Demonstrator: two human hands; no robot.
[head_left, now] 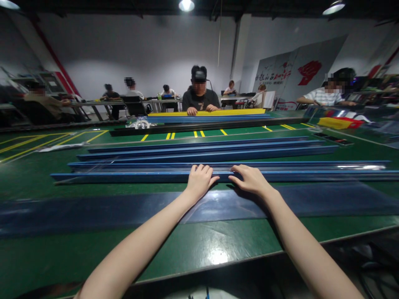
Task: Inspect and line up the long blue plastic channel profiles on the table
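My left hand (201, 179) is closed over the near blue channel strip (124, 177), its fingers over the top and its thumb on the side facing me. A short way to the right, my right hand (252, 179) grips the same strip, with fingers curled over the edge. The strip is long and narrow and lies crosswise on the green table (174, 249). Just behind it runs another blue strip (311, 163), with shiny clear film between the two. A wide, see-through plastic sheet (93, 211) lies flat on the near side, partly under my forearms.
More blue strips (205, 155) lie farther back, then a long black strip (202, 125) and a yellow strip (230, 112). A person (201, 93) opposite rests both hands on the yellow one. A phone (333, 139) and a yellow-red packet (338, 123) are at the right.
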